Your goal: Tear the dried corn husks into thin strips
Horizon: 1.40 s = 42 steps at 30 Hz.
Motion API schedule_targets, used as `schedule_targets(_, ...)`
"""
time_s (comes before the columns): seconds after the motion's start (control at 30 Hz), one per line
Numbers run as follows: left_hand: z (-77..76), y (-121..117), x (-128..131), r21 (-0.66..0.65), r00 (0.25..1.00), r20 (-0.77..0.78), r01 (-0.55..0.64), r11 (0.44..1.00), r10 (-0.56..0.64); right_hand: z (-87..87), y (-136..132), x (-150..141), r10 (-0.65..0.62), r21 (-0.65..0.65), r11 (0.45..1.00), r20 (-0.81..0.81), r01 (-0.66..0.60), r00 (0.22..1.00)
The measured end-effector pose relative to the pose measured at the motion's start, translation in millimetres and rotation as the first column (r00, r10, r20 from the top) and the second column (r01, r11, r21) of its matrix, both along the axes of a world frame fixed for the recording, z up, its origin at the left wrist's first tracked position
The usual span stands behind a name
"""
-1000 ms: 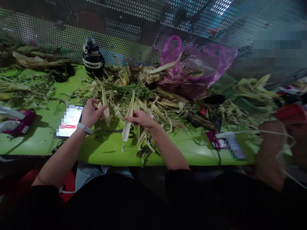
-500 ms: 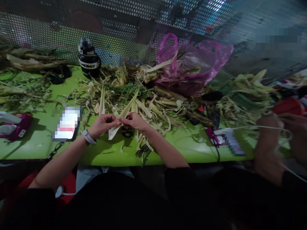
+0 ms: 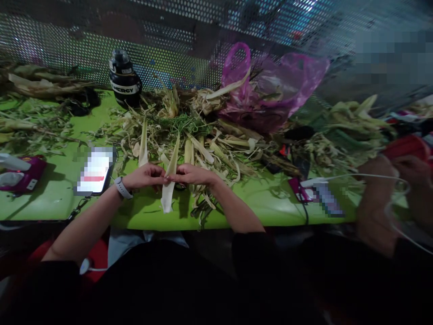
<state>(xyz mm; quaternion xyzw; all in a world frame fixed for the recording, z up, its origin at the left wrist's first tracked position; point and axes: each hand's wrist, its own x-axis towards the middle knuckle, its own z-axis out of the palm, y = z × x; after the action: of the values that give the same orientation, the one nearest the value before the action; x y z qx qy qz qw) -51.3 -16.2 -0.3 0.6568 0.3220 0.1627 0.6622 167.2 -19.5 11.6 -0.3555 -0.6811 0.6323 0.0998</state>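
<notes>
Left hand (image 3: 146, 175) and right hand (image 3: 194, 174) nearly closed, fingertips pinching one husk (image 3: 173, 155) near front edge of desk (image 3: 142, 214), probably for steady two-sided grip. Loose scraps (image 3: 219, 155) heaped behind, likely for easy reach. Phone (image 3: 96, 169) left, screen up.

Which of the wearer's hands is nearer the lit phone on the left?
Left. The left hand is to the right of the lit phone, at the pale husk strip; the right hand is farther right, beyond the left.
</notes>
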Motion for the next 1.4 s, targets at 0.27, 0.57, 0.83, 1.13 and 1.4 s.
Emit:
schedule_targets(0.27,-2.7,-0.2,3.3,-0.006,0.994,0.039,-0.097,0.995,0.097,6.2,-1.2,-1.8,-0.125,0.006,0.992,-0.047,0.125,0.991)
schedule_targets(0.57,1.3,2.1,-3.5,-0.093,1.000,0.007,0.030,0.995,-0.030,-0.1,-2.3,-3.7,-0.072,0.094,0.992,-0.067,0.078,0.995)
schedule_targets(0.83,3.9,-1.6,1.2,-0.010,1.000,0.007,-0.016,1.000,0.016,-2.6,-2.9,-6.6,-0.111,0.052,0.992,-0.029,0.113,0.993)
schedule_targets(1.13,3.2,1.3,-3.3,-0.074,0.999,0.039,0.013,0.997,-0.011,-2.0,-1.8,-3.5,-0.061,-0.024,0.998,-0.104,0.059,0.993)
schedule_targets(1.4,9.3,0.6,-5.3,-0.014,0.997,0.055,0.059,0.998,-0.058,-3.3,-1.0,-0.3,-0.010,-0.075,0.997,-0.134,0.000,0.991)
